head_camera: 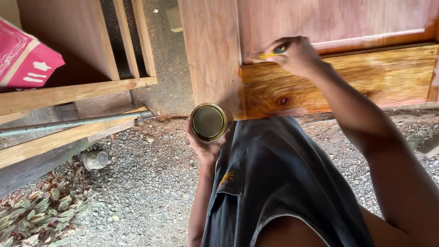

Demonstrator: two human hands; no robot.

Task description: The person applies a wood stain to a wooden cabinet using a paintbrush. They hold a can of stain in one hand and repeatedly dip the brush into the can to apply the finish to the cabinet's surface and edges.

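My left hand (204,145) holds an open round tin can (209,121) with a gold rim, its mouth facing up, just left of my dark shorts. My right hand (296,54) is closed on a small paintbrush with a yellow handle (270,54), pressed against a wooden door (347,77). The brush tip touches the groove between the reddish upper panel and the glossy, wet-looking lower rail. A dark knot (283,100) shows in that rail below my hand.
Gravel ground (151,183) lies below. Wooden frames and planks (68,91) lean at the left with a metal rod (68,123). A pink box (23,57) is at the upper left, a small round object (96,160) on the gravel, and leafy plants (41,215) at the lower left.
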